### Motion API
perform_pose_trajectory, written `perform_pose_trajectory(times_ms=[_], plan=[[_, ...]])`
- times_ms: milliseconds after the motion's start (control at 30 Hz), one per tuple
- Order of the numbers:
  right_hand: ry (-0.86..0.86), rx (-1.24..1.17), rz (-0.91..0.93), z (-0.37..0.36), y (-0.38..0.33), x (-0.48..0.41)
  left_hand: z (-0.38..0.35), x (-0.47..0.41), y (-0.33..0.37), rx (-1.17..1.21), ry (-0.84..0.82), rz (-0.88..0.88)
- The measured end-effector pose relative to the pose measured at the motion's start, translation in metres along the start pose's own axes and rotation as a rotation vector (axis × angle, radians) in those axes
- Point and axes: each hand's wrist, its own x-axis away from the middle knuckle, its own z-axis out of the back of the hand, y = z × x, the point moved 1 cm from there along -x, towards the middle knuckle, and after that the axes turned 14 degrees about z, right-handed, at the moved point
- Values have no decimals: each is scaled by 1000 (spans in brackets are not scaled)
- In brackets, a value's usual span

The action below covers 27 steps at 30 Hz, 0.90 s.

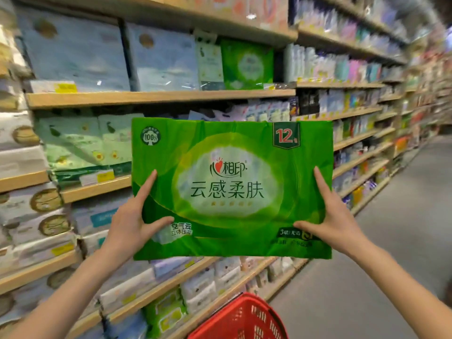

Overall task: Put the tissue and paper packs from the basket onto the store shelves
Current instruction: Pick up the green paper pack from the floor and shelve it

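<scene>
A large green tissue pack with a white oval label and a "12" badge is held up in front of the shelves at chest height. My left hand grips its lower left edge, thumb on the front. At the lower right edge my right hand holds it the same way. A matching green pack stands on the upper wooden shelf, right of the pale blue packs. The red basket sits low at the bottom centre; its inside is hidden from view.
Wooden shelves run along the left, filled with pale blue, light green and white tissue packs. Smaller colourful packs line the shelves farther right. The grey aisle floor stretches away on the right.
</scene>
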Motion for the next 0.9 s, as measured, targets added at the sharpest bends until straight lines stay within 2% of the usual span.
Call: perform_pose_trajectory(times_ms=[200,400,733,900], plan=[[75,71,-15,75,85,-18,-91,-47,88,79,-20,-99],[135,116,-49,114,157,-42,-168,-96,143,137,-64,-147],[225,198,-28,116,289,-134,-290,-215,192,223,-114,-217],[244,221,-19,115,348,-200,-334,-287,221,212,-62,-237]])
